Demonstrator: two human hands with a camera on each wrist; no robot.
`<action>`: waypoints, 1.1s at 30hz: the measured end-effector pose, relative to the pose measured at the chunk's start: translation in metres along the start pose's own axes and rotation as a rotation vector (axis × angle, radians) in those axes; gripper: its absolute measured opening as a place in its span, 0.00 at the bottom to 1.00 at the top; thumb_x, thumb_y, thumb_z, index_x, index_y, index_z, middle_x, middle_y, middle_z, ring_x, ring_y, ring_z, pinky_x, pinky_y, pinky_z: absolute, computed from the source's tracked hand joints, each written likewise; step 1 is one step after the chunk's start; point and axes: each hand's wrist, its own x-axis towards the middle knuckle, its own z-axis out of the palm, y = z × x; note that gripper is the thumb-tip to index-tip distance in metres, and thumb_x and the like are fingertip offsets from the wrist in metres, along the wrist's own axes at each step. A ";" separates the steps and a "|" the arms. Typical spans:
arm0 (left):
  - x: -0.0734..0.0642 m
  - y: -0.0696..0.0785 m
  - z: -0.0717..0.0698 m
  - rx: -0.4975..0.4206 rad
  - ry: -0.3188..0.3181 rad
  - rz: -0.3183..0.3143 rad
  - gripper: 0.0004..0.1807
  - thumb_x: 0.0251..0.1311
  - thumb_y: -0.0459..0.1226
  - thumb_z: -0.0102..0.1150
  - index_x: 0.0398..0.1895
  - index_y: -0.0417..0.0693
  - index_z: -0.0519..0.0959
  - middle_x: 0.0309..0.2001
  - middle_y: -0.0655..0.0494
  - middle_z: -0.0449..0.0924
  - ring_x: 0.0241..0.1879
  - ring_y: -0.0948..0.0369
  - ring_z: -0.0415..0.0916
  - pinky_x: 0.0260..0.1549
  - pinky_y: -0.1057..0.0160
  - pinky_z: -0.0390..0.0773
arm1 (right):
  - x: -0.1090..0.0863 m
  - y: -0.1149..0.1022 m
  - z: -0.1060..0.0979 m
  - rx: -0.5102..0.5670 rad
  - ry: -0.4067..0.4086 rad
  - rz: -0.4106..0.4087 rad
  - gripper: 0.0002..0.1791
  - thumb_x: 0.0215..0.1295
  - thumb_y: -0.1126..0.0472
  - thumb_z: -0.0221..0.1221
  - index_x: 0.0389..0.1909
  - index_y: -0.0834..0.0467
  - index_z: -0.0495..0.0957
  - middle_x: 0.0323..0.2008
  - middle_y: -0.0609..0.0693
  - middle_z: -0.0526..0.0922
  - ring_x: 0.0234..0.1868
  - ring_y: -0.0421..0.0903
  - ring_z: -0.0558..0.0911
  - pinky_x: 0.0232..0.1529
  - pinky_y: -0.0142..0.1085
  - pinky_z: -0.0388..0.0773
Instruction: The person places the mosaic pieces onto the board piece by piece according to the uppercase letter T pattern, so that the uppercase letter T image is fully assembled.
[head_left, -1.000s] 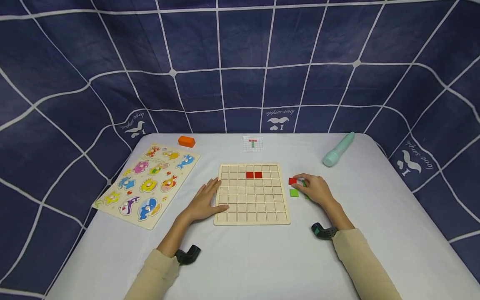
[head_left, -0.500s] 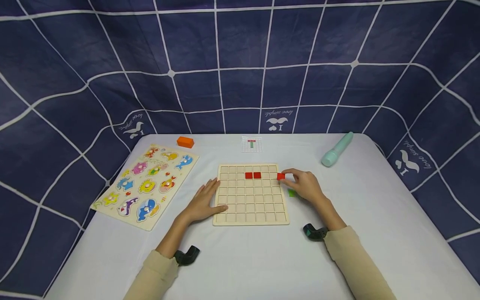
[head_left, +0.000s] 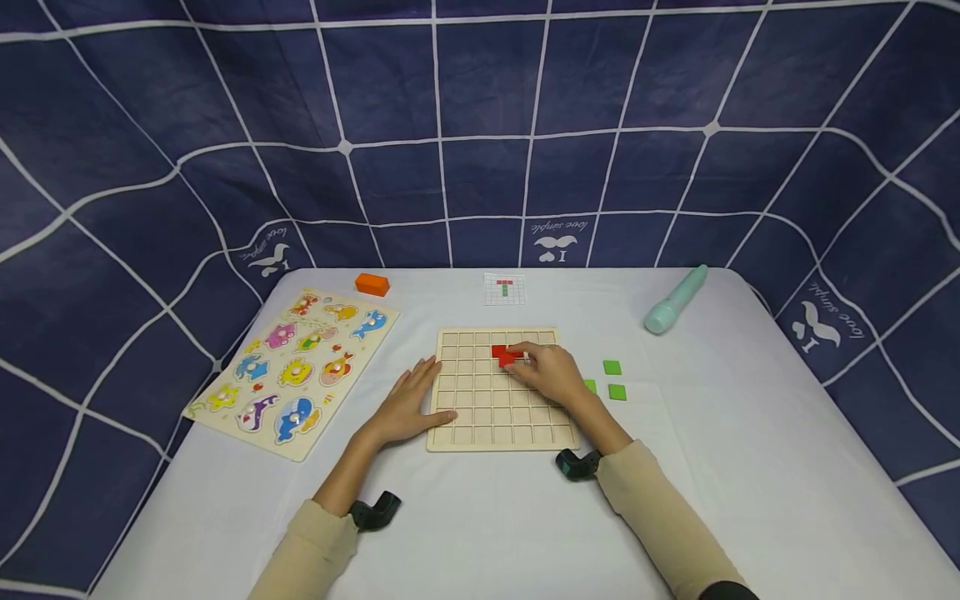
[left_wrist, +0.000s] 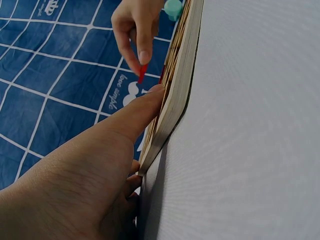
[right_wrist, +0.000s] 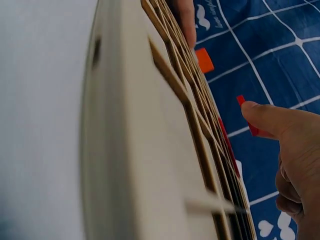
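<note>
A wooden grid board (head_left: 472, 400) lies on the white table. My left hand (head_left: 405, 404) rests along its left side, fingers extended by the edge and thumb laid over the board. Between thumb and fingers, my right hand (head_left: 553, 372) pinches a red square tile (head_left: 506, 360). The right wrist view shows this tile (right_wrist: 253, 122) held up off the board. Another red tile (head_left: 497, 351) sits in a cell of the second row from the back. A further one beside it is mostly hidden by my right fingers.
Several green tiles (head_left: 612, 367) lie right of the board. Behind it is a paper card (head_left: 505, 289) with a red and green T pattern. An animal puzzle board (head_left: 296, 371) and an orange block (head_left: 372, 284) are at the left; a mint-green flashlight-shaped object (head_left: 675, 302) is back right.
My right hand has picked up the red tile from the table right of the board and carried it left over the grid. My left hand has stayed in place.
</note>
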 end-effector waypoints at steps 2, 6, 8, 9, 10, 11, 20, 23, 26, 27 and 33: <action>0.000 0.000 0.000 0.000 0.000 -0.001 0.54 0.50 0.61 0.58 0.71 0.41 0.48 0.72 0.47 0.41 0.71 0.54 0.35 0.67 0.54 0.35 | 0.004 -0.005 0.005 -0.004 0.000 0.011 0.20 0.57 0.46 0.62 0.46 0.53 0.81 0.06 0.39 0.60 0.13 0.38 0.55 0.16 0.32 0.58; -0.001 0.000 0.000 0.006 0.004 0.003 0.54 0.50 0.62 0.58 0.71 0.40 0.48 0.72 0.47 0.42 0.71 0.53 0.35 0.67 0.53 0.35 | 0.011 -0.013 0.016 -0.010 0.006 0.043 0.20 0.57 0.45 0.62 0.46 0.52 0.81 0.07 0.39 0.64 0.13 0.39 0.58 0.17 0.33 0.64; -0.001 0.000 0.000 0.008 0.006 0.004 0.54 0.50 0.62 0.58 0.71 0.40 0.48 0.72 0.47 0.42 0.71 0.52 0.35 0.67 0.53 0.36 | 0.015 -0.017 0.021 -0.009 0.007 0.055 0.20 0.58 0.46 0.61 0.46 0.52 0.81 0.09 0.41 0.68 0.13 0.40 0.61 0.18 0.34 0.66; -0.001 0.000 0.000 0.006 0.005 0.004 0.54 0.50 0.61 0.58 0.71 0.40 0.48 0.72 0.47 0.42 0.71 0.52 0.35 0.67 0.53 0.35 | 0.017 -0.018 0.023 -0.014 0.007 0.060 0.20 0.58 0.46 0.61 0.47 0.52 0.81 0.10 0.42 0.71 0.14 0.40 0.64 0.18 0.34 0.67; -0.001 0.000 -0.001 0.004 0.005 0.004 0.54 0.50 0.61 0.58 0.71 0.40 0.48 0.72 0.47 0.41 0.71 0.52 0.35 0.67 0.53 0.35 | 0.019 -0.020 0.025 -0.018 0.007 0.065 0.20 0.58 0.45 0.61 0.47 0.52 0.81 0.13 0.44 0.74 0.15 0.40 0.68 0.19 0.34 0.69; -0.001 0.000 -0.001 0.004 0.003 0.003 0.54 0.50 0.61 0.58 0.71 0.40 0.48 0.72 0.47 0.41 0.71 0.53 0.35 0.67 0.53 0.35 | 0.020 -0.021 0.027 -0.017 0.009 0.070 0.20 0.58 0.46 0.61 0.47 0.52 0.81 0.16 0.45 0.78 0.17 0.41 0.72 0.20 0.34 0.70; -0.001 0.000 -0.001 0.009 0.003 0.011 0.54 0.51 0.61 0.58 0.71 0.40 0.48 0.72 0.47 0.41 0.71 0.52 0.35 0.67 0.53 0.35 | 0.027 -0.025 0.040 -0.060 0.025 0.098 0.19 0.59 0.47 0.60 0.48 0.52 0.80 0.23 0.48 0.83 0.19 0.42 0.75 0.23 0.35 0.74; -0.001 0.000 -0.001 0.010 0.009 0.012 0.53 0.51 0.60 0.58 0.71 0.40 0.48 0.72 0.46 0.42 0.71 0.52 0.36 0.67 0.53 0.36 | 0.028 -0.024 0.043 -0.088 0.029 0.104 0.19 0.59 0.47 0.60 0.48 0.52 0.80 0.16 0.45 0.78 0.16 0.40 0.71 0.21 0.35 0.72; 0.000 -0.001 0.000 0.014 0.012 0.009 0.53 0.51 0.60 0.59 0.71 0.40 0.49 0.72 0.46 0.42 0.71 0.52 0.36 0.67 0.53 0.36 | 0.028 -0.023 0.044 -0.095 0.021 0.112 0.19 0.60 0.47 0.60 0.49 0.52 0.80 0.11 0.45 0.73 0.14 0.41 0.68 0.19 0.35 0.70; 0.000 -0.001 0.000 0.015 0.012 0.007 0.53 0.51 0.60 0.59 0.71 0.40 0.49 0.72 0.46 0.42 0.71 0.52 0.36 0.67 0.53 0.36 | 0.029 -0.023 0.044 -0.099 0.018 0.113 0.19 0.59 0.47 0.60 0.49 0.52 0.80 0.11 0.45 0.73 0.13 0.41 0.67 0.18 0.35 0.70; 0.000 -0.001 0.001 0.008 0.010 0.006 0.53 0.50 0.60 0.59 0.71 0.39 0.49 0.72 0.46 0.42 0.71 0.52 0.36 0.67 0.53 0.36 | 0.029 -0.023 0.044 -0.109 -0.007 0.121 0.19 0.60 0.47 0.59 0.49 0.52 0.80 0.10 0.43 0.71 0.13 0.40 0.67 0.17 0.34 0.68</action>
